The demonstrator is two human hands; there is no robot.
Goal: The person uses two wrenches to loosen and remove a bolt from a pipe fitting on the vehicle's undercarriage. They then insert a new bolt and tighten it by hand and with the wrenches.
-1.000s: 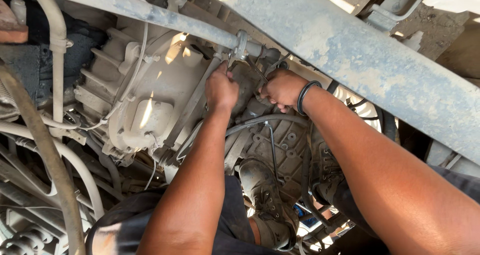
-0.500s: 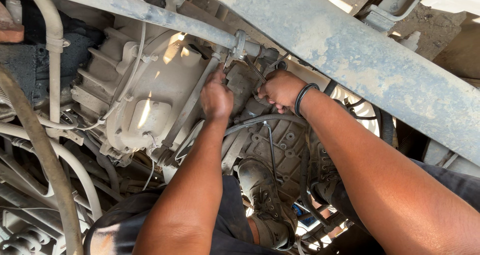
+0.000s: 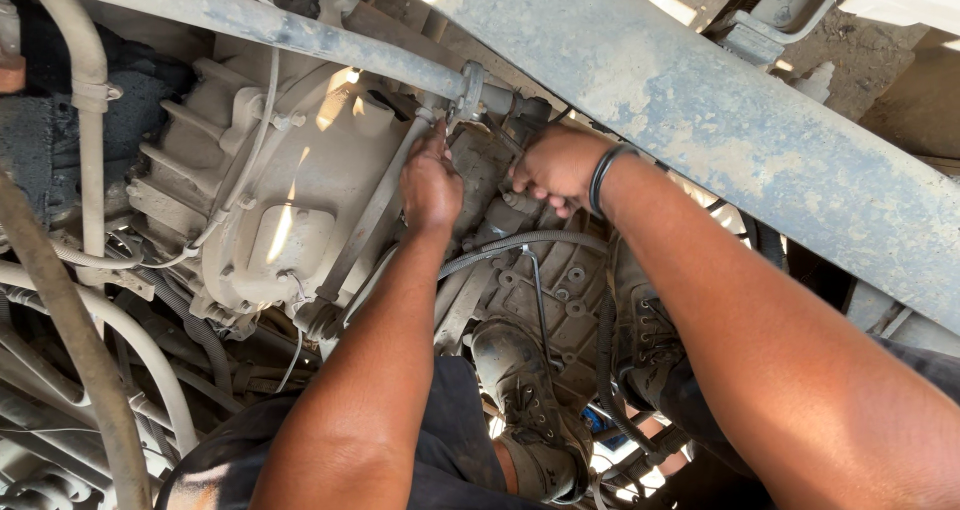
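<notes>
At the centre of the frame, under the vehicle, my left hand (image 3: 432,182) reaches up to the dusty grey metal fitting (image 3: 470,82) where the long grey pipe (image 3: 250,20) ends; my fingers (image 3: 432,140) are curled closed against a flat grey metal strap (image 3: 375,210) just below it. My right hand (image 3: 555,165), with a black band (image 3: 603,175) at the wrist, sits just right of it, fingers folded shut around a small dark part that I cannot make out. Left of both hands lies the ribbed, beige cast-metal gearbox housing (image 3: 270,190). A broad, dust-streaked grey steel beam (image 3: 700,120) crosses the upper right. Two worn black boots (image 3: 525,410) show at lower centre.
</notes>
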